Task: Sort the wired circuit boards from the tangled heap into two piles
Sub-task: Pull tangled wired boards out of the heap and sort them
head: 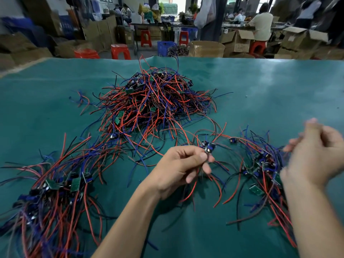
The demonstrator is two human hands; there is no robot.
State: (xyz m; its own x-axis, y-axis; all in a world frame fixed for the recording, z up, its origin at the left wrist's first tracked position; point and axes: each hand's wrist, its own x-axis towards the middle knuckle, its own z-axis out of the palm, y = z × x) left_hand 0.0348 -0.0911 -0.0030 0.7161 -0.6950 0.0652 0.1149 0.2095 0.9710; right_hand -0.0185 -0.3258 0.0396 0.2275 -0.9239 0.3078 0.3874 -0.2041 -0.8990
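Two sorted piles (55, 185) beside one heap (152, 101); left hand (178, 168) grip pinching one board (210, 147), right hand (314, 157) blurred, unreadable.

Beyond the far edge of the green-covered bench (270, 94) stand red plastic stools (120, 51), open cardboard boxes (236, 40) and a blue crate (165, 46). Farther back, a seated person (262, 25) faces away at another table.

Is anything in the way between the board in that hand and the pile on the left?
Nothing solid. The left hand pinches a wired board above the green mat. Only bare mat and loose wire ends lie between it and the left pile. Its wires trail toward the right pile, so they may snag.
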